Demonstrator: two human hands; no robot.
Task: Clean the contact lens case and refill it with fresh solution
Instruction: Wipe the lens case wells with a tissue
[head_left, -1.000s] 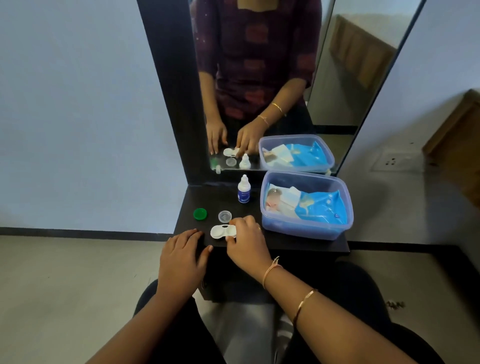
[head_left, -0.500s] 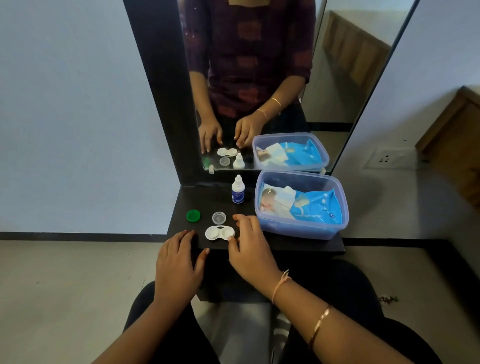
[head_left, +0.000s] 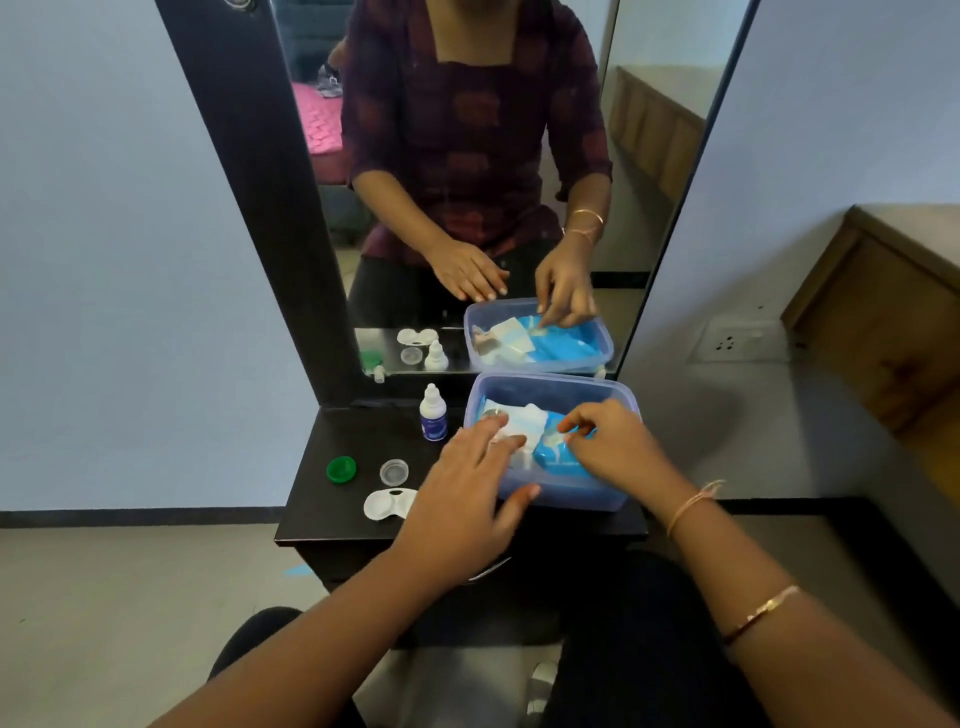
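On the black table (head_left: 322, 504) both our hands have moved right to the one blue tub (head_left: 571, 493). Left hand (head_left: 467, 488) lies flat, fingers straight, on its near rim. Right hand (head_left: 613, 447) is curled, pinching the wipes pack (head_left: 558, 460). One bottle (head_left: 434, 415), one lens case (head_left: 389, 503) now let go near-left, one green cap (head_left: 341, 469), one clear cap (head_left: 394, 472).

1. a single view, worn on the person's head, faces forward and steeply down onto a small dark tabletop (head_left: 317, 514).
2. it is near: the left grip (head_left: 462, 499) and right grip (head_left: 618, 452) reach in from the near edge.
3. a mirror (head_left: 649, 130) at the far side faces the camera and repeats the tabletop from behind.
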